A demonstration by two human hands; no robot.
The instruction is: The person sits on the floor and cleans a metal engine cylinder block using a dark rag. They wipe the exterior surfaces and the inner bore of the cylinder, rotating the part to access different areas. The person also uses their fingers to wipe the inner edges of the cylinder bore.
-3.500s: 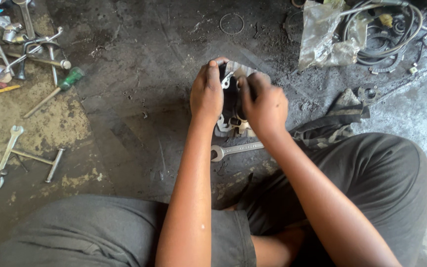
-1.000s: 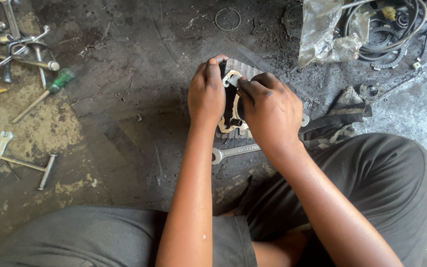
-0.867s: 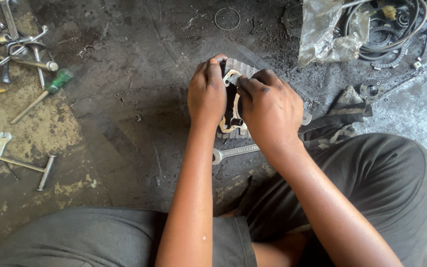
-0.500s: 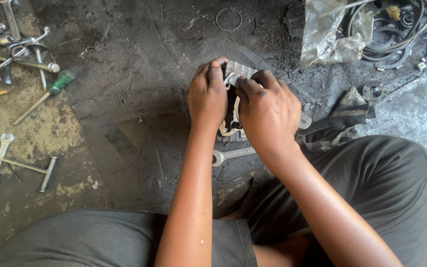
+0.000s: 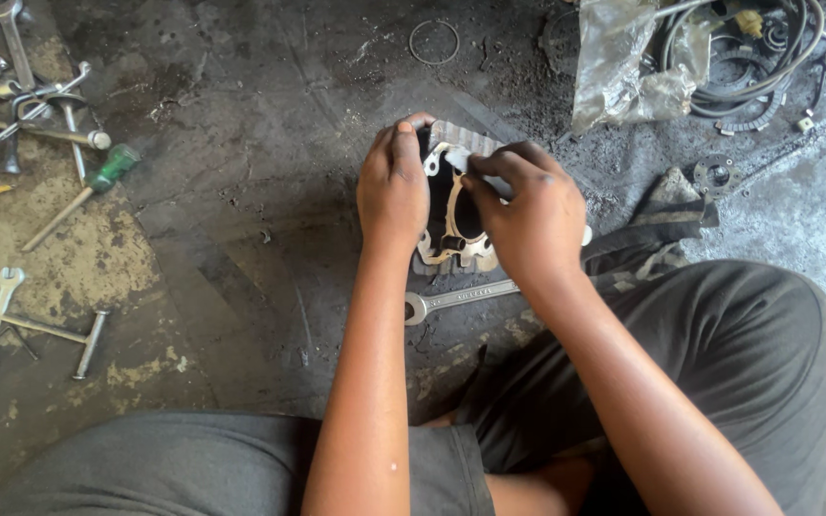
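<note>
Hands grip a pale finned metal cylinder block [image 5: 454, 205] standing on the dark greasy floor [image 5: 241, 191]: left hand [image 5: 392, 186] wrapped around its side, right hand [image 5: 531, 220] curled, fingertips pinching its upper rim. Since half a second ago, little has shifted. Its bore faces upward toward the camera; long axis runs away from the person.

Two hands [image 5: 394, 186], one cylinder [image 5: 451, 205]
</note>
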